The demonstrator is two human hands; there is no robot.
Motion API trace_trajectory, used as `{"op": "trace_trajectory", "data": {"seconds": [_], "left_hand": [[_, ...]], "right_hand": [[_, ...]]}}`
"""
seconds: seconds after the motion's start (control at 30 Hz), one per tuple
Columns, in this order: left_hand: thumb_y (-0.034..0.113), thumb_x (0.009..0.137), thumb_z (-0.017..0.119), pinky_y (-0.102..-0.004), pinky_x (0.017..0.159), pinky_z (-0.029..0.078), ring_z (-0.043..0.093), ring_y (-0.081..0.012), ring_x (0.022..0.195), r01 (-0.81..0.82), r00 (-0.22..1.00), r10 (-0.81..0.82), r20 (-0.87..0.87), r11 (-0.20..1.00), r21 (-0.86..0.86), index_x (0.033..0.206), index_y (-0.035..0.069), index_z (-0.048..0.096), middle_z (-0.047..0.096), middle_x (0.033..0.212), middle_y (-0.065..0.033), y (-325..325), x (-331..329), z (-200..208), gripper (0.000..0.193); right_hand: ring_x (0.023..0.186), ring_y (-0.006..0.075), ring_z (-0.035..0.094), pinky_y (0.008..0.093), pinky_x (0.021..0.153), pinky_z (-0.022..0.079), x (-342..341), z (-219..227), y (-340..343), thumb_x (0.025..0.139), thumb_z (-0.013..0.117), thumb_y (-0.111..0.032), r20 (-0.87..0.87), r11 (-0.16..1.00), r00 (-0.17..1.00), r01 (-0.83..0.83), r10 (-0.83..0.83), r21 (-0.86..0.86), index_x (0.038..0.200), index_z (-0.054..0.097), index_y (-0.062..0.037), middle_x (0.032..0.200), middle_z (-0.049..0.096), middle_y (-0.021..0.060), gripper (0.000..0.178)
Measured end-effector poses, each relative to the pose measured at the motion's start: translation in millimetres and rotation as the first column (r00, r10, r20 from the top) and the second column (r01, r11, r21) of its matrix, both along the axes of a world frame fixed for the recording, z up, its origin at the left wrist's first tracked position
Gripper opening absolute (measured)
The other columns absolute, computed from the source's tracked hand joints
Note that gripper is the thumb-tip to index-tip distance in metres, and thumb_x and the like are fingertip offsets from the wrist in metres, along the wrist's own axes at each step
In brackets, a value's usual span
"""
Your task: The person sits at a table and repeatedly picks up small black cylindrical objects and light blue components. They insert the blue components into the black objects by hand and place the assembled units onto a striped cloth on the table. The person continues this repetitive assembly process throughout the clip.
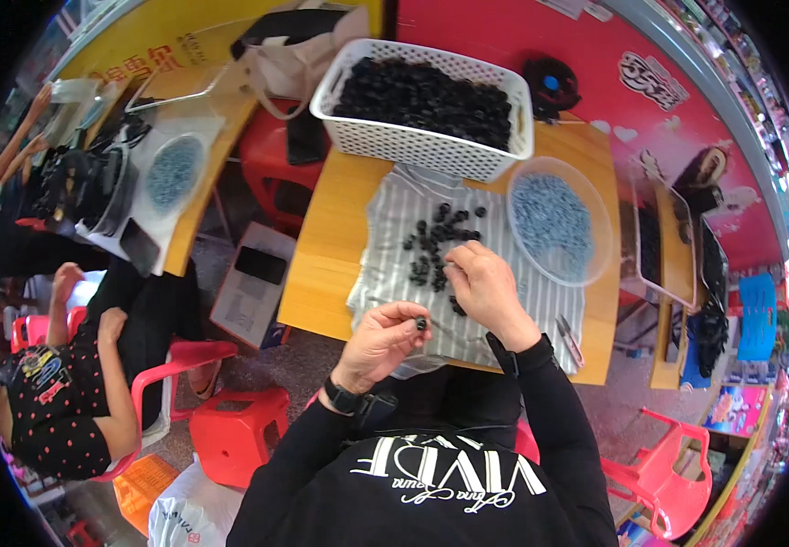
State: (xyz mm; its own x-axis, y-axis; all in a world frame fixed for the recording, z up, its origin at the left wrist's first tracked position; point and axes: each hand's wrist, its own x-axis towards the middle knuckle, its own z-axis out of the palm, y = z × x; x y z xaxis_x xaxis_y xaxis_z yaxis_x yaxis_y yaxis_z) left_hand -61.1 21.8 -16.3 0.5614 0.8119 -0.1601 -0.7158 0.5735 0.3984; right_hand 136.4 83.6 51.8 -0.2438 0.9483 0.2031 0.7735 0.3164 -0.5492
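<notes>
- From where I stand, the person's left hand (378, 346), at the centre of the frame, has thumb and fingertips pinched on a small, round black piece (421, 323).
- The right hand (478, 278), just right of centre, curls its fingers down at the edge of a loose cluster of similar black pieces (428, 242); I can't tell whether it grips one.
- That cluster lies above centre, on a grey-and-white striped cloth (381, 232) over a pale wooden table (317, 283).
- At upper centre stands a white, perforated plastic basket (413, 146) heaped with black pieces.
- Right of the cluster, a round, translucent plastic tub (598, 263) holds many small, blue-grey bits (550, 217).
- A slim, pointed tool with a reddish handle (572, 348) lies near the cloth's lower right edge.
</notes>
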Motion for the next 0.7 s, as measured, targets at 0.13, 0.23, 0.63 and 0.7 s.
{"op": "trace_trajectory", "data": {"seconds": [0.13,0.23,0.63,0.7], "left_hand": [[0.002,0.095,0.061,-0.0278,0.079,0.055,0.068,-0.0182,0.091,0.012,0.997,-0.013,-0.070,1.000,-0.013,0.117,0.000,0.064,0.069,0.103,-0.0095,-1.3,0.1,-0.6,0.022],[0.005,0.096,0.062,-0.0265,0.078,0.054,0.068,-0.0164,0.092,0.045,0.999,-0.046,0.022,0.998,0.052,0.118,0.001,0.064,0.069,0.102,-0.0081,6.2,8.1,-6.5,0.023],[0.009,0.096,0.064,-0.0268,0.080,0.053,0.067,-0.0155,0.093,0.005,0.999,-0.010,0.040,0.993,0.122,0.121,0.002,0.063,0.069,0.103,-0.0070,1.1,5.9,-9.5,0.026],[0.009,0.095,0.064,-0.0272,0.080,0.054,0.067,-0.0163,0.093,-0.001,1.000,-0.002,0.031,0.995,0.104,0.120,0.002,0.063,0.069,0.103,-0.0070,1.9,5.5,-4.5,0.026]], "right_hand": [[0.087,0.0363,0.062,0.0475,0.071,0.049,-13.3,-0.5,8.7,0.080,0.068,-0.011,0.106,0.999,0.994,-0.035,0.034,0.004,0.090,0.063,-0.0058,0.087,0.060,0.0136,0.012],[0.085,0.0378,0.062,0.0484,0.071,0.049,-10.0,-8.0,11.2,0.078,0.069,-0.010,0.170,0.999,0.985,-0.037,0.035,0.012,0.087,0.061,-0.0040,0.086,0.059,0.0155,0.014],[0.083,0.0394,0.062,0.0492,0.073,0.049,-22.4,-14.9,5.8,0.072,0.061,-0.005,0.198,0.995,0.979,-0.058,0.040,0.086,0.085,0.058,-0.0011,0.085,0.060,0.0195,0.013],[0.083,0.0409,0.061,0.0501,0.072,0.049,-15.7,-13.4,2.1,0.075,0.060,-0.005,0.154,0.996,0.988,-0.045,0.032,0.082,0.084,0.059,-0.0003,0.085,0.059,0.0206,0.010]]}}
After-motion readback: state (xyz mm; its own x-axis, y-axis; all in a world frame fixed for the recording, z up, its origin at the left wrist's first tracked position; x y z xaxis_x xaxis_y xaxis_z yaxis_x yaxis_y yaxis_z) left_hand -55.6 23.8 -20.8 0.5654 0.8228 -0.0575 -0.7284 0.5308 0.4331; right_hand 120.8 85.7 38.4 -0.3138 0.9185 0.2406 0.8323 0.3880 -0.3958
